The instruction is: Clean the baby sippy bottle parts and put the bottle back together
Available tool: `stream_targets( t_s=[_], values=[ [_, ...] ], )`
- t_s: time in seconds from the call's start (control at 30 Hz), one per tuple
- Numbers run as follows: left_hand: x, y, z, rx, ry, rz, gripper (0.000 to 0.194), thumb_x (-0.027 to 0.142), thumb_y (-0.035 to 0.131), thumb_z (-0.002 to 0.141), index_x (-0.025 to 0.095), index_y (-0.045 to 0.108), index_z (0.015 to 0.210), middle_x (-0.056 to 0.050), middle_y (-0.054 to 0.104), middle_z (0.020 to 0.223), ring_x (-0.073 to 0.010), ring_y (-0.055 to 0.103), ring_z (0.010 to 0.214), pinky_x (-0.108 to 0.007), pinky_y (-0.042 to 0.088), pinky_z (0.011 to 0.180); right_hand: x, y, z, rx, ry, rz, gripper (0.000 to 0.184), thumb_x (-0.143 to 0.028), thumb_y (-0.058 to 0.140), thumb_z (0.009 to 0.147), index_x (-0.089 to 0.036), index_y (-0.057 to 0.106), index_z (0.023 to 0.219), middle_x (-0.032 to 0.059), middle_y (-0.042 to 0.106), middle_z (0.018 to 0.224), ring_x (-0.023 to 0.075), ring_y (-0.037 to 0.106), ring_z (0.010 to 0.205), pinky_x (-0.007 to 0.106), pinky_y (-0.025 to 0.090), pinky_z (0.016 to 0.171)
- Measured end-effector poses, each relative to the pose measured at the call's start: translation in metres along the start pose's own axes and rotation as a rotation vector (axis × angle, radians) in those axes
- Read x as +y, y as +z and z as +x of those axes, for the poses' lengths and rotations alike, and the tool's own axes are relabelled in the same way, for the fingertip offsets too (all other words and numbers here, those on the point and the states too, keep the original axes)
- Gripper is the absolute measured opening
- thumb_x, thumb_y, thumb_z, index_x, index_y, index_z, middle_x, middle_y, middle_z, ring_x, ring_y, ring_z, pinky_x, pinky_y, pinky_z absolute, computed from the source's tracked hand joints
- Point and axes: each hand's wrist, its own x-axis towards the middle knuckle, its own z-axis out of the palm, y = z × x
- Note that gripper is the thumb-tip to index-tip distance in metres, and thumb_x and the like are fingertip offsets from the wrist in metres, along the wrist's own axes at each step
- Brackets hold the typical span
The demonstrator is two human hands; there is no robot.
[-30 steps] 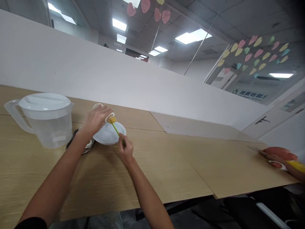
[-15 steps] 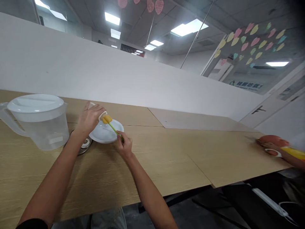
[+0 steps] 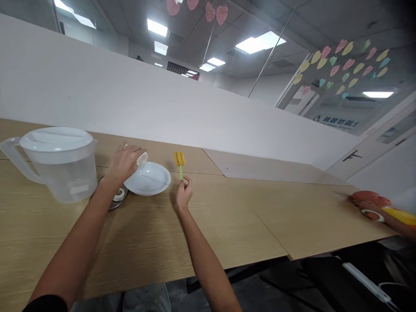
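Observation:
My left hand (image 3: 125, 161) is closed around a white cup (image 3: 142, 159), tipped on its side above the left part of a white bowl (image 3: 147, 184). Most of the cup is hidden by my fingers. In my right hand (image 3: 184, 193), a sponge brush (image 3: 180, 159) is pinched by its green handle, its yellow sponge head pointing up and away from me. The brush is to the right of the bowl, apart from the cup. A thin dark line, perhaps a stick or reflection, crosses the bowl.
A clear lidded pitcher (image 3: 63, 173) stands at the left. Beside it, a round metal-rimmed item (image 3: 119, 197) is partly behind my left forearm. At the far right, another person's arm (image 3: 398, 223) reaches near a reddish object (image 3: 370, 198). A white partition (image 3: 162, 112) borders the table's back.
My right hand has drawn the sponge brush out of the cup's mouth and moved it right, now upright. The left hand still holds the cup over the bowl. The view has shifted slightly.

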Motion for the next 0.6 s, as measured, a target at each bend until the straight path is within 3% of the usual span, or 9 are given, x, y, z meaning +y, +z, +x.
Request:
stream_targets(
  t_s=[0.13, 0.23, 0.33, 0.43, 0.6],
  values=[
    [0.02, -0.007, 0.003, -0.034, -0.122, -0.027, 0.058, 0.033, 0.065, 0.079, 0.012, 0.057, 0.133, -0.018, 0.069, 0.117, -0.0337, 0.06, 0.114, -0.047, 0.042, 0.103, -0.002, -0.002, 0.002, -0.142, 0.193, -0.264, 0.033, -0.024, 0.041, 0.089, -0.019, 0.063, 0.113, 0.0038, 0.068, 0.08, 0.0211, 0.063, 0.074, 0.027, 0.044, 0.066],
    [0.036, -0.022, 0.005, -0.056, -0.189, -0.01, 0.079, 0.046, 0.066, 0.079, 0.01, 0.043, 0.146, -0.019, 0.07, 0.109, -0.0357, 0.062, 0.108, -0.045, 0.046, 0.093, -0.004, -0.002, 0.0, -0.233, 0.181, -0.38, 0.034, -0.02, 0.042, 0.088, -0.019, 0.064, 0.114, 0.0073, 0.072, 0.089, 0.0232, 0.066, 0.081, 0.029, 0.044, 0.069],
    [0.052, -0.041, 0.006, -0.159, -0.203, -0.099, 0.085, 0.051, 0.064, 0.079, 0.014, 0.037, 0.15, -0.016, 0.071, 0.109, -0.0335, 0.064, 0.104, -0.04, 0.047, 0.087, -0.002, -0.002, -0.001, -0.27, 0.149, -0.415, 0.035, -0.02, 0.042, 0.09, -0.018, 0.064, 0.116, 0.009, 0.073, 0.095, 0.0234, 0.067, 0.085, 0.03, 0.045, 0.072],
    [0.064, -0.056, 0.002, -0.334, -0.134, -0.244, 0.078, 0.049, 0.063, 0.078, 0.021, 0.043, 0.148, -0.012, 0.07, 0.118, -0.0299, 0.065, 0.105, -0.035, 0.048, 0.084, 0.001, -0.001, -0.002, -0.274, 0.13, -0.427, 0.035, -0.018, 0.041, 0.09, -0.017, 0.065, 0.116, 0.0097, 0.073, 0.1, 0.0232, 0.067, 0.09, 0.03, 0.045, 0.075],
    [0.08, -0.064, -0.01, -0.618, 0.036, -0.303, 0.066, 0.04, 0.07, 0.067, 0.025, 0.061, 0.13, -0.007, 0.073, 0.107, -0.0255, 0.067, 0.095, -0.03, 0.049, 0.077, 0.005, -0.001, -0.002, -0.253, 0.048, -0.407, 0.034, -0.017, 0.043, 0.086, -0.016, 0.068, 0.109, 0.0099, 0.072, 0.103, 0.0224, 0.066, 0.094, 0.029, 0.046, 0.075]
  ],
)
